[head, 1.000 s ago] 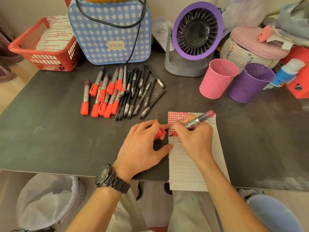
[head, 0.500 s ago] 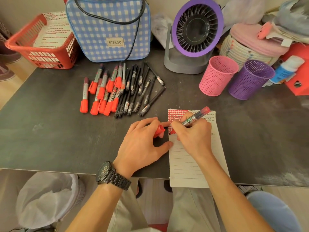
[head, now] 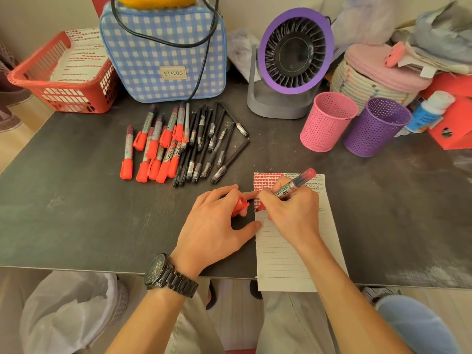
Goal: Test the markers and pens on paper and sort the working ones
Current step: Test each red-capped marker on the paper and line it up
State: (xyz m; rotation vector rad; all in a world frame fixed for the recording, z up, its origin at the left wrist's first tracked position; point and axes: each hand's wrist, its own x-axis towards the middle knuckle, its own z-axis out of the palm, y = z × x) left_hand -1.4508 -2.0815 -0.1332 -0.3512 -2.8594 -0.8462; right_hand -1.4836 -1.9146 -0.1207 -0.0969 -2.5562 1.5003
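A lined sheet of paper (head: 286,254) lies on the dark table, its top covered with red test marks. My right hand (head: 288,213) grips a red marker (head: 296,183), tip down on the paper at the edge of the red marks. My left hand (head: 217,223) rests beside the sheet, fingertips on its left edge, and holds the marker's red cap (head: 240,205). Several red-capped markers (head: 153,149) and several black pens (head: 209,146) lie in a loose row further back. An empty-looking pink cup (head: 327,121) and purple cup (head: 375,126) stand at the right.
Behind the pens stand a blue checked bag (head: 163,52) with a black cord and a purple desk fan (head: 293,62). A red basket (head: 61,72) holding marked paper sits far left. Clutter fills the back right corner. A white-lined bin (head: 71,312) is below the table edge.
Both hands hold their places; the marker stays on the paper at the red marks. The view has shifted only slightly.
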